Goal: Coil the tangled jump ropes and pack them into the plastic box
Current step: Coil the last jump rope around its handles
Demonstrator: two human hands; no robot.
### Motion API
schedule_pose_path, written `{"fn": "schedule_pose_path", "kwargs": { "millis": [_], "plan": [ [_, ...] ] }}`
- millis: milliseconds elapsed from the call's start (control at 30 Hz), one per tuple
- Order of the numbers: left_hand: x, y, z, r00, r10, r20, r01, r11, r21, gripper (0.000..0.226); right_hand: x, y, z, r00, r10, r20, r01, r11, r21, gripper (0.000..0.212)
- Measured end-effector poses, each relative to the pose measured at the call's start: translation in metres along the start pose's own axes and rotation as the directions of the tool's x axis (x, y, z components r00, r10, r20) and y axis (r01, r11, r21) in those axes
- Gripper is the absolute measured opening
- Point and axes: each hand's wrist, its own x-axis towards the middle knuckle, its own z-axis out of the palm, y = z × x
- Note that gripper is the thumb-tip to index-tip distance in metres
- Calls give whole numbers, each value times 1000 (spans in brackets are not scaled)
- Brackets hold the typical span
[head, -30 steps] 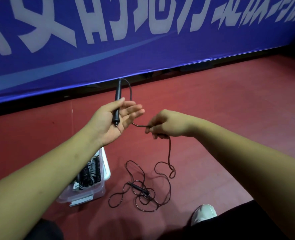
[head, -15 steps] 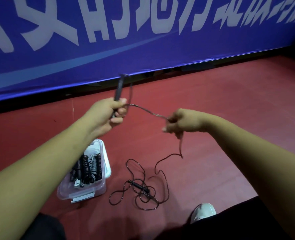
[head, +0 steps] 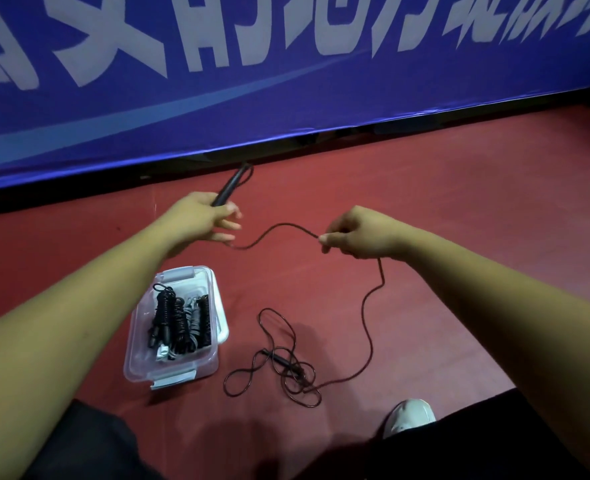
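Left hand (head: 200,221): grips black handle (head: 229,187), its far end angled up and away. Right hand (head: 359,235): pinches cord (head: 279,227) at fingertips; cord sags between both hands. Rest of cord: trails down from right hand to loose tangle (head: 286,372) on red floor (head: 459,202), just right of plastic box (head: 172,370). Box contents: coiled ropes (head: 179,320). White shoe (head: 409,415): near tangle.

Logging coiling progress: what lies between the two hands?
Head view: a sagging stretch of thin dark jump-rope cord, running from the left hand, which grips the black handle, to the right hand pinching it.
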Motion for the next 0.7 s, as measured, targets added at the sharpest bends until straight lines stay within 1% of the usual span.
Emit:
{"fn": "schedule_pose_path", "kwargs": {
  "millis": [67, 100, 133, 200, 267, 300, 333, 400, 467, 500, 533, 600, 667, 700],
  "plan": [
    [-13, 11, 23, 992, 62, 112, -49, 992, -117, 16, -1, -21, 6, 995, -93, 24, 94, 994, -57, 26],
    [-19, 14, 34, 981, 93, 169, -66, 985, -159, 18, -2, -31, 8, 991, -132, 24, 132, 991, -31, 26],
    [-23, 16, 43, 966, 127, 223, -91, 982, -166, 20, -3, -39, 9, 987, -162, 15, 161, 987, 22, 26],
    [-29, 17, 54, 928, 194, 317, -173, 981, -93, 21, -4, -50, 7, 980, -196, -32, 199, 972, 128, 28],
    [-33, 18, 55, 916, 227, 330, -253, 967, 38, 19, -5, -51, 2, 979, -185, -85, 199, 958, 204, 31],
    [-33, 19, 55, 921, 237, 309, -270, 961, 67, 18, -5, -49, -1, 980, -176, -89, 192, 952, 239, 30],
    [-32, 20, 55, 930, 247, 273, -269, 962, 47, 20, -5, -44, -3, 983, -167, -75, 181, 948, 261, 29],
    [-29, 22, 53, 958, 247, 148, -234, 967, -99, 26, -3, -26, -4, 991, -134, -17, 133, 954, 270, 24],
    [-20, 22, 45, 984, 180, 3, -171, 938, -302, 27, 0, 3, -5, 997, -45, 54, 31, 969, 246, 22],
    [-15, 21, 38, 991, 120, -52, -130, 911, -390, 27, 1, 20, -7, 996, 17, 86, -36, 976, 215, 21],
    [-10, 20, 28, 994, 50, -96, -88, 893, -442, 27, 0, 37, -8, 990, 87, 114, -107, 977, 186, 20],
    [-2, 14, 4, 986, -68, -155, -11, 889, -457, 30, -7, 66, -11, 970, 194, 146, -218, 960, 176, 17],
    [6, 6, -17, 973, -109, -203, 8, 897, -443, 30, -13, 81, -14, 964, 242, 113, -262, 935, 238, 15],
    [9, 0, -26, 971, -109, -213, 18, 921, -389, 28, -14, 83, -14, 965, 248, 83, -262, 919, 294, 15]
  ]
}}
